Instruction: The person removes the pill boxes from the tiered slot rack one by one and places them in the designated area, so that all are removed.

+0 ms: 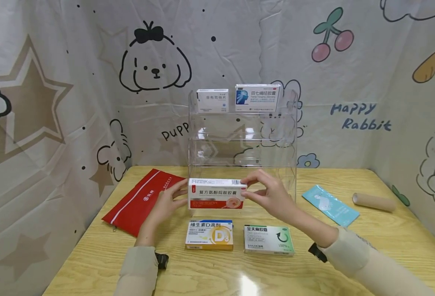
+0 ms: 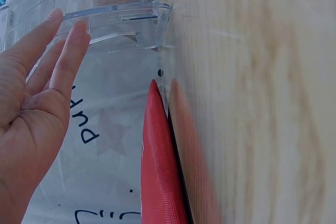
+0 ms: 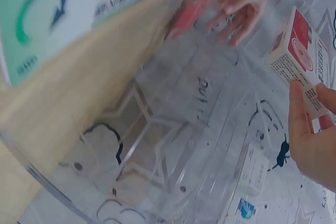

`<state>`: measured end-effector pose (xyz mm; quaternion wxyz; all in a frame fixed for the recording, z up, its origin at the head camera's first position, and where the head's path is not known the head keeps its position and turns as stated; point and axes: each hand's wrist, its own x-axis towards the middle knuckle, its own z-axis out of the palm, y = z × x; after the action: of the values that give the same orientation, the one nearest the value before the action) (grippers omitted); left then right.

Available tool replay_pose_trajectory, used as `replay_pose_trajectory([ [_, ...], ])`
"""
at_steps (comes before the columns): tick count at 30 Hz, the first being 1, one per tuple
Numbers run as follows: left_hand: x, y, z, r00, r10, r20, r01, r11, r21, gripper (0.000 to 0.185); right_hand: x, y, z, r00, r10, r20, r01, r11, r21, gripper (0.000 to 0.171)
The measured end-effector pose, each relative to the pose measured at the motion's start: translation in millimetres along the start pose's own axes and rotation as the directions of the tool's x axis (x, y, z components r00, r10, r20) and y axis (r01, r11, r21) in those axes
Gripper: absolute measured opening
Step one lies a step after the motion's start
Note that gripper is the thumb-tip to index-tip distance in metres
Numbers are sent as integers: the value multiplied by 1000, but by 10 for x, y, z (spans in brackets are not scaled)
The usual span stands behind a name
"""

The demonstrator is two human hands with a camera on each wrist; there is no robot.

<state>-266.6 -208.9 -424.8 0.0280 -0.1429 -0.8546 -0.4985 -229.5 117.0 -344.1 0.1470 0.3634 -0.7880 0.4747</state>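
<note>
Above our wooden table [image 1: 306, 275], we pinch a red-and-white box [image 1: 215, 193] with our right hand [image 1: 273, 199] — our left hand [image 1: 166, 204] (fingers loosely extended) hovers just beside it.

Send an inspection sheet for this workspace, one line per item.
Surface: wood-grain table, reflecting light near the front.
Job's things: red-and-white box held up before clear rack; orange-and-white box and green-and-white box on table; small white box and wider blue-and-white box on the rack's top tier.
Clutter: red pouch left; blue packet and cardboard tube right.
Hands: right hand pinches one end of the red-and-white box; left hand beside it, apart in the right wrist view.
Cables: nothing seen.
Surroundings: cartoon-print curtain behind and both sides.
</note>
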Motion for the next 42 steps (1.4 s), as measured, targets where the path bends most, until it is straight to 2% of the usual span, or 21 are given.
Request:
replay_pose_trajectory([
  [8, -12, -16, -8, 1000, 18, 2, -18, 1000, -10, 65, -308, 6, 160, 998, -28, 57, 26, 999, 36, 23],
  [15, -20, -18, 1, 999, 46, -7, -46, 999, -29, 67, -537, -29, 292, 993, 32, 117, -41, 997, 72, 22],
  [21, -11, -35, -1, 1000, 25, -18, -25, 1000, -8, 67, -701, -81, 403, 980, 46, 194, -71, 990, 124, 21],
  [32, -13, -35, 10, 1000, 26, -17, -26, 1000, 6, 67, -872, -140, 545, 948, 129, 291, -180, 971, 159, 19],
  [42, 8, -16, 13, 1000, 23, -10, -23, 1000, -3, 68, -948, -163, 611, 920, 197, 339, -249, 961, 118, 19],
])
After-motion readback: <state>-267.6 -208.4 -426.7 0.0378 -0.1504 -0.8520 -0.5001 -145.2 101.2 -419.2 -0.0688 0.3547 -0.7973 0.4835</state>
